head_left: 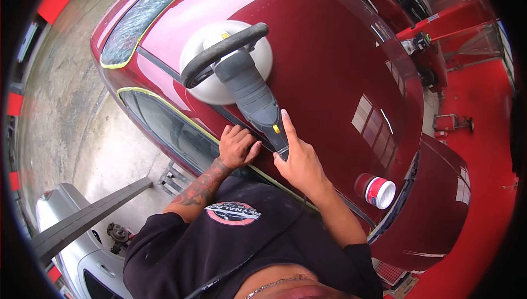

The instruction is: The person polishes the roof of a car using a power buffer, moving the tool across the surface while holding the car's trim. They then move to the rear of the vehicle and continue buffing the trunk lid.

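A dark grey power polisher (252,93) with a curved black front handle and a wide white pad (189,87) lies over the dark red car roof (335,68). My right hand (302,167) is wrapped round the rear end of its body, with the index finger stretched along the side. Close by on the left, my left hand (239,146) rests at the roof's edge, fingers curled in and knuckles up. No object shows in it, and its palm is hidden. The front handle has no hand on it.
A tub with a white lid (380,192) lies on the glossy panel to the right. Yellow-green tape (159,97) borders the car's windows. A dark cord (258,249) crosses my shirt. At the lower left are a grey post (90,216) and a silver car (71,233).
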A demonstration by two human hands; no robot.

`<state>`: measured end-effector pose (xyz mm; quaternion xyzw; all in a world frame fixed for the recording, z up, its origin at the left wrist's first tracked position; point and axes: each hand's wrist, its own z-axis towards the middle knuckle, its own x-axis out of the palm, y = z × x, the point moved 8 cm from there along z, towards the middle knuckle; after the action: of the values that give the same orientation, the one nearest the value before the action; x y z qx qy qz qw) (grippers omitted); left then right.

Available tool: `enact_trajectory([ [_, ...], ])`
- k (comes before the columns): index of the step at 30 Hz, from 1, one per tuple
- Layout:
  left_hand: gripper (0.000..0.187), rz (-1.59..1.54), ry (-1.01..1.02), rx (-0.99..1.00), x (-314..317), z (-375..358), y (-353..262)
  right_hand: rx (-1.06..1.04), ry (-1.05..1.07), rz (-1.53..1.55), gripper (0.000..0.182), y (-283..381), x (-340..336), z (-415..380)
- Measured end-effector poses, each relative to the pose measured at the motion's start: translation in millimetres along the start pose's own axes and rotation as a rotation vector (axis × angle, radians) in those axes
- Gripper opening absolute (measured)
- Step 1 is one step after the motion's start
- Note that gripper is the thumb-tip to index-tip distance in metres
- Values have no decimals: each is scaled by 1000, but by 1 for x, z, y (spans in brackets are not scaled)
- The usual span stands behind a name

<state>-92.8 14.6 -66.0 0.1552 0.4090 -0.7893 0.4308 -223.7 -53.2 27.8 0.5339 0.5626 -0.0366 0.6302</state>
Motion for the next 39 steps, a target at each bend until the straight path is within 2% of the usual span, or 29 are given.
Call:
enact_trajectory([
  [15, 23, 5, -19, 50, -2, -3, 2, 136, -73, 61, 102, -20, -2, -46],
  [21, 24, 7, -36, 48, -3, -1, 2, 67, -160, 30, 102, -23, -1, -60],
  [39, 24, -13, -14, 52, 1, -5, 6, 199, -223, 88, 102, -38, -1, -96],
])
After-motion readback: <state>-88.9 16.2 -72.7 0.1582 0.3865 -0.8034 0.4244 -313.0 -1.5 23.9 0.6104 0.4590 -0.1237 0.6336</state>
